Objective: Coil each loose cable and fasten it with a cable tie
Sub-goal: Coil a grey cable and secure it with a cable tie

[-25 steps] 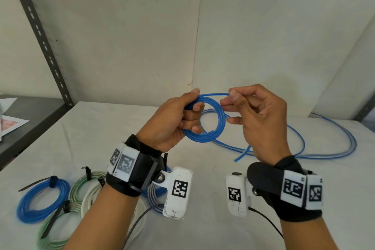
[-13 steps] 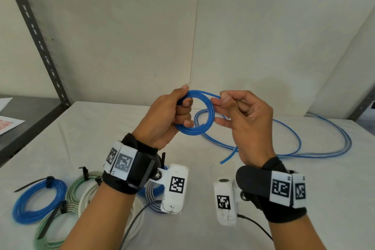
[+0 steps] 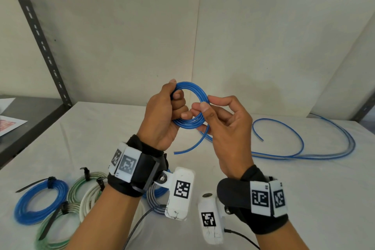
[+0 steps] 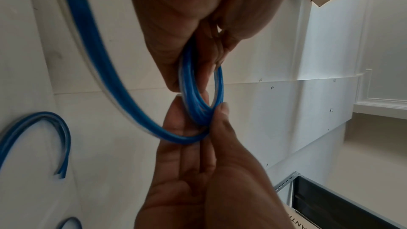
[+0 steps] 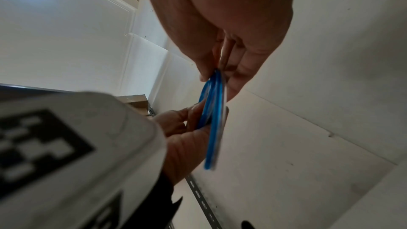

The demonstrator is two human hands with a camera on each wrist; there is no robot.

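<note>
Blue cable (image 3: 190, 122) coiled between both hands, tied coils (image 3: 40, 201) only overhead

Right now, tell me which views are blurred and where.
Head view: sharp overall, blue cable coil crisp. Left wrist view: the cable's free tail is smeared by motion, the coil clearer. Right wrist view: soft throughout, the marked camera housing in the foreground most blurred.

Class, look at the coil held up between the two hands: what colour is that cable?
Blue. The coil shows best in the head view.
</note>
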